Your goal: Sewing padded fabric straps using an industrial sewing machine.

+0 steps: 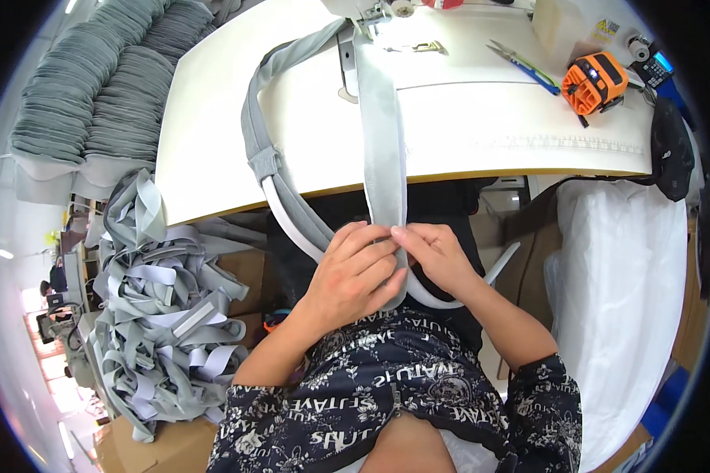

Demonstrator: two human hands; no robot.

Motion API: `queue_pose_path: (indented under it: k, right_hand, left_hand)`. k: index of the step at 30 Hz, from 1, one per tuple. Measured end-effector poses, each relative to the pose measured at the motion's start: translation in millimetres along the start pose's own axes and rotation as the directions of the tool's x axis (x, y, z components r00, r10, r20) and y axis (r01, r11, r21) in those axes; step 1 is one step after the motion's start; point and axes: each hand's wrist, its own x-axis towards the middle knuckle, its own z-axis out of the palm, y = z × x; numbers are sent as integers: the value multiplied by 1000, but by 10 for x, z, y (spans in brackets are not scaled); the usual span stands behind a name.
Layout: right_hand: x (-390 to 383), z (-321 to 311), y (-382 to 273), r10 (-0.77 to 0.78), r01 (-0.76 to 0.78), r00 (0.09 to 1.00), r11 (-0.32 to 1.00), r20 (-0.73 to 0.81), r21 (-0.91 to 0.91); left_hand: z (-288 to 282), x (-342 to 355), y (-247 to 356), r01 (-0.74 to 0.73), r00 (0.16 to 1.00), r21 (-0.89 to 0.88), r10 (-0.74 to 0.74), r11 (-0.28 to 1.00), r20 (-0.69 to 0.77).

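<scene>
The left hand [353, 270] and right hand [440, 254] pinch a gray strip [381, 134] trailing over the table [481, 114] edge from the sewing machine [353, 8], where an uneven tug by either could leave its edges misaligned or twisted.

The long grey cloth strip [381, 118], edged in white, ran flat and nearly straight down the white table [481, 118] and over its near edge, pinched lower down, while a narrower grey length [252, 118] curved at its left.
</scene>
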Motion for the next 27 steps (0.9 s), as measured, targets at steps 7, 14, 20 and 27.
queue_pose_path:
  k: [7,14,20,27]
  right_hand:
    - [-35,46,-213,-64,65,997,998,-42,4]
    - [-13,-113,-171,-407,373,911,749,65,-547]
    - [149,-283,-536,-824,551,466,-15,323,-834]
    - [222,-351,-433,-795,659,471,29,383,-751]
  left_hand:
    - [57,-207,-65,557,702,-628,-712,543,7]
    - [137,-131,-39,570,568,-816,-671,-96,476]
    - [92,-121,-3,533,567,-817,-623,-220,538]
    - [-326,156,-15,762,555,-647,-512,-1,655]
